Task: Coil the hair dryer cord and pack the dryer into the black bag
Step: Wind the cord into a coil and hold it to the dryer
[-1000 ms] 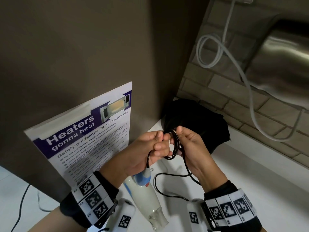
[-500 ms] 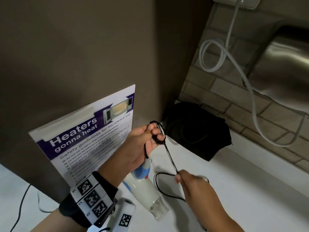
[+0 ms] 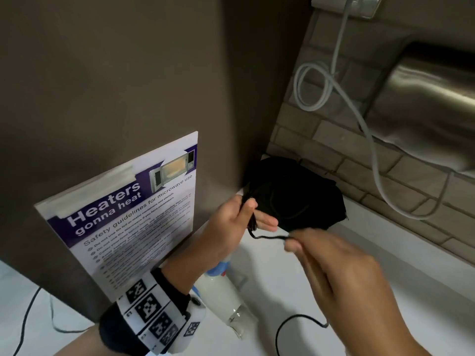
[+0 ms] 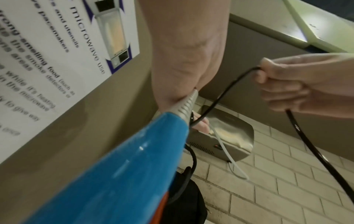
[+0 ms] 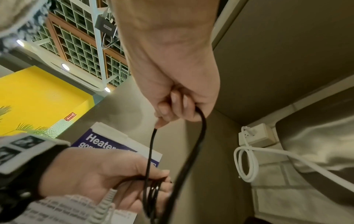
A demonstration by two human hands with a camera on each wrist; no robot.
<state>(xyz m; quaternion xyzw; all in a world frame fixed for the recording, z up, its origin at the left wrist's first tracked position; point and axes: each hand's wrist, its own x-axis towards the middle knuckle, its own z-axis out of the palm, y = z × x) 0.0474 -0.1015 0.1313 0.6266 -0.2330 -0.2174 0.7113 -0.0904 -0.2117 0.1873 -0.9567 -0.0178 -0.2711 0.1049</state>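
The white and blue hair dryer hangs below my left hand over the white counter; its blue handle end fills the left wrist view. My left hand pinches several black cord loops between thumb and fingers, seen from below as a bunch of cord loops. My right hand pinches the black cord a short way to the right of the coil, and the right hand's fingers curl round it. The slack cord droops below the right hand. The black bag lies in the corner just behind both hands.
A laminated microwave safety poster leans on the brown wall at left. A steel hand dryer is mounted on the brick wall at right, with a looped white cable from a wall socket. A thin dark wire runs at lower left.
My right hand slid down the cord away from the coil, then came back up to the right of my left hand with a new stretch of cord. The left hand kept the loops.
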